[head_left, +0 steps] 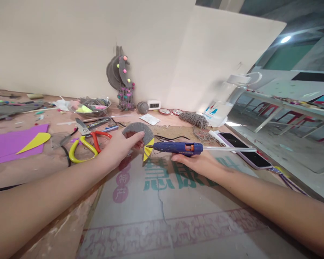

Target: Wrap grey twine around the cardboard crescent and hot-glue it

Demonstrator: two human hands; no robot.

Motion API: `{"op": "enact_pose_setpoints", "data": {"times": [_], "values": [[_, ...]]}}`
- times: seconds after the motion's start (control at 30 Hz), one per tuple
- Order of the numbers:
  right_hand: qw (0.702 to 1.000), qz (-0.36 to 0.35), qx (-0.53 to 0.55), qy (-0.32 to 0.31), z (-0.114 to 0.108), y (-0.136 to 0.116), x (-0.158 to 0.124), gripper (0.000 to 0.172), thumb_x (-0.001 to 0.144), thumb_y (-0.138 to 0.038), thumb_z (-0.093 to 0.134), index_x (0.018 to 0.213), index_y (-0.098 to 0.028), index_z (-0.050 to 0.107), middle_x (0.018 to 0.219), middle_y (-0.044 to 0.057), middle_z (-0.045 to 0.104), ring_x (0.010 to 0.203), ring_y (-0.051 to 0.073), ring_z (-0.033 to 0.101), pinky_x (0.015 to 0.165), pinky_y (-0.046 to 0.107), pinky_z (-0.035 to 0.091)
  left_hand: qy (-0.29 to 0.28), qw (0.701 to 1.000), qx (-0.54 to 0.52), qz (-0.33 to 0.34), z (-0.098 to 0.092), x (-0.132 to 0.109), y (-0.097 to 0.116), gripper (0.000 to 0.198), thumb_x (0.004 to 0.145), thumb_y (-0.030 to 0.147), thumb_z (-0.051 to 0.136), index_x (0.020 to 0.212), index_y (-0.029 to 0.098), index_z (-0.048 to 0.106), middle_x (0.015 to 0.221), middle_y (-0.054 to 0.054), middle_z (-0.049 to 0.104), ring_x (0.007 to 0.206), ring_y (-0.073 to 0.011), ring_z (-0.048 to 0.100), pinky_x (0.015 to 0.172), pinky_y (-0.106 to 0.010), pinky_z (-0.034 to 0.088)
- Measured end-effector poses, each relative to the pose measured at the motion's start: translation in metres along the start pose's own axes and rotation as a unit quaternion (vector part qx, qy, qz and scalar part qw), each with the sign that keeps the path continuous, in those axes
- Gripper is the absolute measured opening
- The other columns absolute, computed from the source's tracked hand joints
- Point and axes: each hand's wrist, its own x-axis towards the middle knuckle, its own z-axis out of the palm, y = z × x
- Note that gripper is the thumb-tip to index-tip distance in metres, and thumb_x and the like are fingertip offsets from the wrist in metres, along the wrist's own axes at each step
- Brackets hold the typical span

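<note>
My left hand (131, 144) is closed on a curved grey yarn-wrapped piece (139, 130), thumb on its outer face. At that piece's lower end is a yellow tip (148, 149) with a few dark strands across it. In my right hand (196, 162) is a blue glue gun (175, 148), lying level and pointing left. A long clear glue stick (229, 148) sticks out of its back. The gun's nozzle meets the yellow tip or is just in front of it; I cannot tell which. Most of my right fingers are hidden behind the gun.
Left lie yellow-and-red-handled pliers (83, 149), purple sheets (18, 142) and a yellow cut-out (36, 142). Behind stand a bowl (93, 111), a small clock (153, 105) and a grey yarn bundle (194, 120). To the right are a phone (244, 153) and a clear bottle (221, 102).
</note>
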Motion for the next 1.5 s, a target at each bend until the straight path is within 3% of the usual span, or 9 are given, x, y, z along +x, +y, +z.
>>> {"op": "enact_pose_setpoints", "data": {"times": [0.33,0.57,1.07,1.3,1.5], "values": [[0.998,0.057,0.033,0.008,0.0053,-0.0014,0.001,0.028,0.066,-0.038,0.066,0.087,-0.023,0.056,0.088,0.002,0.066,0.085,0.021,0.062,0.076,0.03,0.05,0.007,0.999,0.048,-0.007,0.0009,-0.002,0.0064,0.024,0.072,0.039,0.058,0.066,0.016,0.058,0.06,-0.001,0.062,0.059,-0.014,0.058,0.06,-0.024,0.045],[0.997,0.073,0.024,0.005,0.0058,-0.0031,0.0002,0.031,0.066,-0.041,0.065,0.088,-0.021,0.056,0.084,0.001,0.065,0.08,0.018,0.062,0.07,0.027,0.049,0.006,0.999,0.045,0.0,0.0011,-0.0004,0.0027,0.023,0.073,0.039,0.058,0.066,0.016,0.058,0.06,0.0,0.062,0.057,-0.0137,0.057,0.058,-0.024,0.046],[0.997,0.072,0.024,0.012,0.0072,-0.0013,-0.0002,0.031,0.067,-0.04,0.065,0.091,-0.021,0.056,0.085,0.002,0.064,0.077,0.018,0.06,0.067,0.027,0.048,0.003,0.999,0.043,-0.002,0.0008,0.0003,0.0008,0.024,0.072,0.04,0.059,0.066,0.016,0.058,0.059,0.0,0.062,0.055,-0.0135,0.058,0.057,-0.024,0.046],[0.996,0.089,0.02,0.004,0.0074,-0.0013,-0.0008,0.031,0.067,-0.044,0.064,0.088,-0.022,0.057,0.081,0.0,0.064,0.068,0.015,0.06,0.056,0.023,0.047,0.0,0.999,0.035,0.001,0.0007,0.0015,-0.0014,0.024,0.072,0.04,0.059,0.068,0.016,0.058,0.06,0.0,0.063,0.056,-0.0133,0.058,0.057,-0.023,0.046],[0.997,0.079,0.021,0.009,0.007,-0.0046,-0.0009,0.029,0.067,-0.043,0.064,0.082,-0.02,0.054,0.077,0.0,0.062,0.07,0.015,0.059,0.062,0.024,0.047,-0.004,0.999,0.035,-0.004,0.0007,0.0012,-0.0007,0.024,0.072,0.039,0.059,0.066,0.017,0.058,0.059,0.0,0.062,0.055,-0.0124,0.057,0.057,-0.023,0.046]]}}
